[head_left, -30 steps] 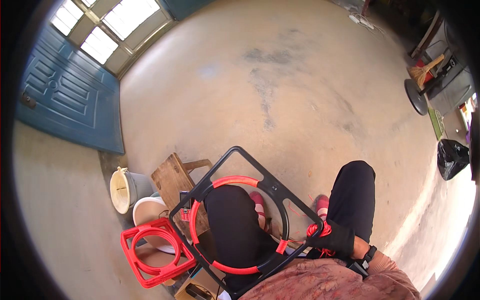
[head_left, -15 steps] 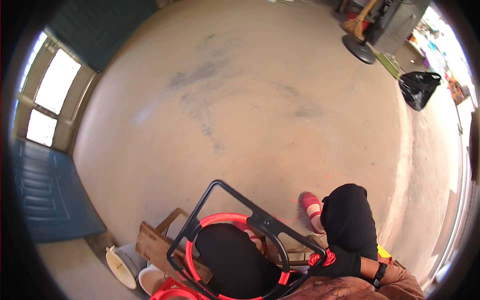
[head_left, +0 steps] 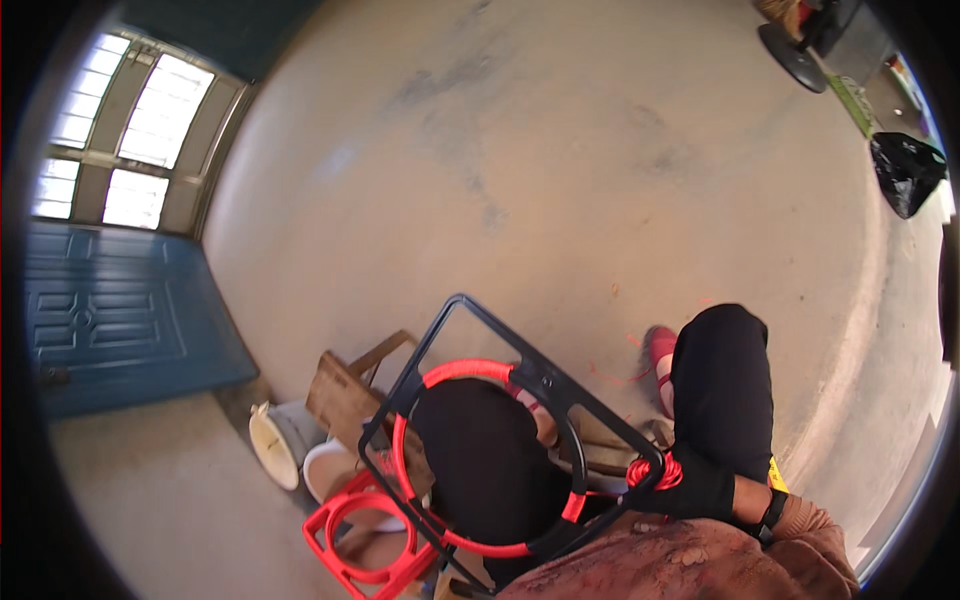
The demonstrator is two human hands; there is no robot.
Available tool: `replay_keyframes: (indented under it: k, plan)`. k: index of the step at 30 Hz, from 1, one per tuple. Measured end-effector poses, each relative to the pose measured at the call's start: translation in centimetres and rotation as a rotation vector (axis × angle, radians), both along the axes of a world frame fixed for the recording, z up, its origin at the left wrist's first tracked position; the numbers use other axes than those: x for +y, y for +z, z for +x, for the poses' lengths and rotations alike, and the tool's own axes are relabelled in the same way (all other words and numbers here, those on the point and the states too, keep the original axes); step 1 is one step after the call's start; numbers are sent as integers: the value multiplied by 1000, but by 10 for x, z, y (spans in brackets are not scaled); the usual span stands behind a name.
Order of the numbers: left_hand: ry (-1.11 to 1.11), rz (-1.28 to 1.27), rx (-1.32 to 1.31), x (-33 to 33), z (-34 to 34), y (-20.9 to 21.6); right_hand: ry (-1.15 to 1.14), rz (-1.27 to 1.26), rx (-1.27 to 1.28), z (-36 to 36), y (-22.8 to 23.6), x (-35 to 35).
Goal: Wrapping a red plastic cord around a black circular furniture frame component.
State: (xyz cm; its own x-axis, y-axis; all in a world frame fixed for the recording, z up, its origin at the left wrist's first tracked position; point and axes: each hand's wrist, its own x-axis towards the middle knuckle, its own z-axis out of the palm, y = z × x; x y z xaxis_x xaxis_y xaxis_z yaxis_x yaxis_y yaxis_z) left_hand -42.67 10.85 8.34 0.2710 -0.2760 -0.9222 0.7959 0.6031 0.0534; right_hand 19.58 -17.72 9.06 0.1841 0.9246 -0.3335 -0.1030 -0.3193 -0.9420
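Observation:
My right hand (head_left: 698, 492), in a black glove, is closed around a bundle of red cord (head_left: 660, 474) at the right corner of a black frame. This angular black frame (head_left: 610, 425) has a round ring inside it and leans across my lap over my left knee. Red cord wrapping (head_left: 466, 371) covers parts of the ring; other stretches are bare black. A second frame, all red (head_left: 318, 525), with its own round opening, lies at the lower left beside the black one. My left hand does not show.
A wooden stool (head_left: 340, 400) stands at the left near white buckets (head_left: 275, 450). Beyond are a blue panelled door (head_left: 120, 320) and a barred window. Scraps of red cord (head_left: 640, 378) lie by my shoe. A black plastic bag (head_left: 905, 175) and a round black stand base (head_left: 790, 58) are far right.
The view has swung left and down, so more of the red frame and the door shows. My right hand keeps its hold on the cord bundle.

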Motion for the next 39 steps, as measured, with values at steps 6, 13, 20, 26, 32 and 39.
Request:
replay_keyframes:
  k: [6,13,20,26,32,39]
  plan:
    - [293,-39,180,-110,-49,100,44,-44,120,11,-1,6]
    - [199,110,-29,-89,246,117,161,-41,91,24,1,7]
    - [122,678,-469,-85,346,133,124,-90,9,25,30,18]
    - [-124,977,-661,-94,424,89,92,9,-205,19,60,21]
    - [101,590,-745,-110,434,59,27,-11,-202,5,66,20]
    - [146,675,-756,-106,427,79,76,13,-121,-1,85,24]
